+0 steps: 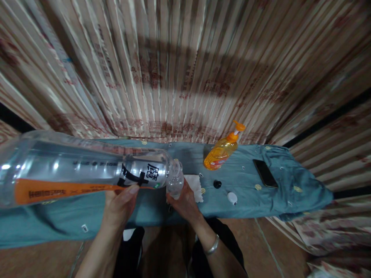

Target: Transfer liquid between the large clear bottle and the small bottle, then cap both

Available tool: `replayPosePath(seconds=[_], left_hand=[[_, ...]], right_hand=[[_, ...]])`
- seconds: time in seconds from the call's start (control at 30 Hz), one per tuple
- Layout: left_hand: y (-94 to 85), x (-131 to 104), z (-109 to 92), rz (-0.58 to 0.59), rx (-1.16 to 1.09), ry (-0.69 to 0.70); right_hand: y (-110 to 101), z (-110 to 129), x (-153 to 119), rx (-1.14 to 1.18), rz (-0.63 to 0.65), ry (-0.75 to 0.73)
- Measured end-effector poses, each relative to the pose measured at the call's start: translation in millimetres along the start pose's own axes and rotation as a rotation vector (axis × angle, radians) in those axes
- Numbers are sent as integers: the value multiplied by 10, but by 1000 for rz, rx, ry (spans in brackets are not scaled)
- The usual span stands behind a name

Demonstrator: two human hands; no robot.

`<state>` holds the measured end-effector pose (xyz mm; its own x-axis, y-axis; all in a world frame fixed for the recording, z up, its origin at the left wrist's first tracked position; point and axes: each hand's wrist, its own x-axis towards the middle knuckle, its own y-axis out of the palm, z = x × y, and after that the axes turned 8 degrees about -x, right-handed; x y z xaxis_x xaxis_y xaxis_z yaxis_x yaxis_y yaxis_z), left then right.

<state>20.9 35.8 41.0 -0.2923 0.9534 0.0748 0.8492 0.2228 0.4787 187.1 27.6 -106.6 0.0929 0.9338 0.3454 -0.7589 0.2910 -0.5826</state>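
My left hand [123, 204] grips a large clear plastic bottle [87, 166] with an orange and silver label, tilted almost level. Its neck points right and meets the mouth of a small clear bottle [174, 181]. Around that small bottle my right hand [185, 200] is closed, its fingers partly hidden behind it. A white cloth [195, 186] lies on the table just beyond my right hand. Further right are a black cap [217, 184] and a round white lid [232, 197]. Whether liquid runs between the two bottles, I cannot tell.
A teal cloth covers the long narrow table [246, 208]. A pump bottle of orange liquid [220, 152] stands towards the back, and a black phone [264, 173] lies to the right. Behind the table hangs a striped, flowered curtain [179, 77].
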Motion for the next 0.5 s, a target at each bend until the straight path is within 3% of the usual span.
replayPosePath(seconds=[0.5], left_hand=[[-17,-12,46,42,-88,28]], right_hand=[[-16,22,7,-6,-1,23]])
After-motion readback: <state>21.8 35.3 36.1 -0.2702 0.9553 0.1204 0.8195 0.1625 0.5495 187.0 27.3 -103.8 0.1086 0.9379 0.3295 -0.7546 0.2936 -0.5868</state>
